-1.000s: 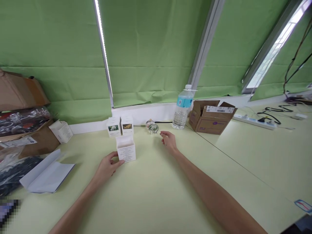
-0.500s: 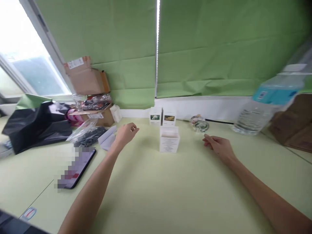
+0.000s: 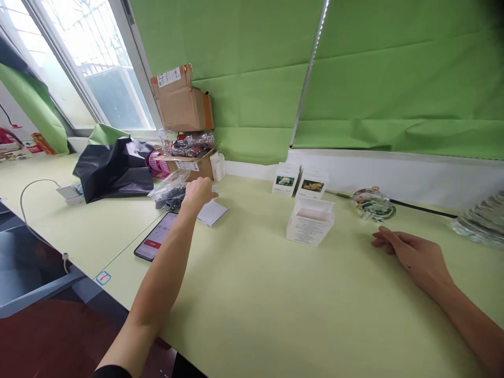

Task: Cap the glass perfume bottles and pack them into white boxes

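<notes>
My left hand [image 3: 199, 191] reaches out over the table, its fingers curled out of sight, holding nothing I can see. It is nearest a folded white paper [image 3: 212, 212] and a clear plastic bag of dark items [image 3: 169, 193]. My right hand [image 3: 413, 257] lies flat and open on the table, just short of a round glass dish [image 3: 374, 206]. An open white box [image 3: 310, 223] stands between my hands, untouched. Behind it are two white boxes with flower pictures [image 3: 285, 178] [image 3: 313, 184].
A phone [image 3: 155, 237] lies on the table near my left arm. Farther left are a black bag [image 3: 114, 170] and cardboard boxes [image 3: 183, 102]. A clear plastic bottle [image 3: 478, 220] stands at the right edge. The table's front edge runs along the lower left.
My view has swung left. My left hand has let go of the open box and moved left, toward the paper and bag. My right hand stays near the glass dish.
</notes>
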A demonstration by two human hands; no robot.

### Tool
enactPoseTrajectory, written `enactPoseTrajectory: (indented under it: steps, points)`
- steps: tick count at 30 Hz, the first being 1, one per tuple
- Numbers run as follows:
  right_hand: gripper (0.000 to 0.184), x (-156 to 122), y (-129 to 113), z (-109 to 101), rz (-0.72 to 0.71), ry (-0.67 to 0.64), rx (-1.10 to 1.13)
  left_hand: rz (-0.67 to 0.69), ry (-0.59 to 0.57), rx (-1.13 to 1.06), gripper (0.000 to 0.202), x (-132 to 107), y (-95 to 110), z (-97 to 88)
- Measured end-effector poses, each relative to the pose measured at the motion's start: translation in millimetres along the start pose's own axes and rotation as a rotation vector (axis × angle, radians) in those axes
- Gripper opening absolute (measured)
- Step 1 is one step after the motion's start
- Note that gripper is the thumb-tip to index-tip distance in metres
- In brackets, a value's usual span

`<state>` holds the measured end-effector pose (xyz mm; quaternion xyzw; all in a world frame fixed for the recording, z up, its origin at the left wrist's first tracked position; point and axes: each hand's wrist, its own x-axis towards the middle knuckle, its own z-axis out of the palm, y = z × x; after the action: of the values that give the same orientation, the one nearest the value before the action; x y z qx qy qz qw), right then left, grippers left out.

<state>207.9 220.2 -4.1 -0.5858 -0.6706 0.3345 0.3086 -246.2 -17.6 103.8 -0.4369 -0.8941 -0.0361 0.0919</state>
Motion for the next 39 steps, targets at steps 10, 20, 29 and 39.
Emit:
enactPoseTrajectory:
  steps: [10,20,29,39]
  points:
    - [0.034,4.8,6.3,0.1,-0.034,-0.007,-0.038,-0.053,0.045,0.090,0.025,-7.3,17.3,-0.7]
    - [0.042,-2.0,3.0,3.6,-0.115,0.163,0.162,0.050,0.508,-0.148,0.025,-37.4,39.8,-54.9]
    - [0.038,-82.3,-100.0,-11.7,-0.415,-0.465,0.088,0.399,0.328,-0.956,0.029,-59.8,78.1,-73.4]
    - [0.056,-137.4,-129.6,10.1,-0.484,-0.870,0.421,0.463,-0.035,-1.115,0.031,-95.7,143.5,-48.4]
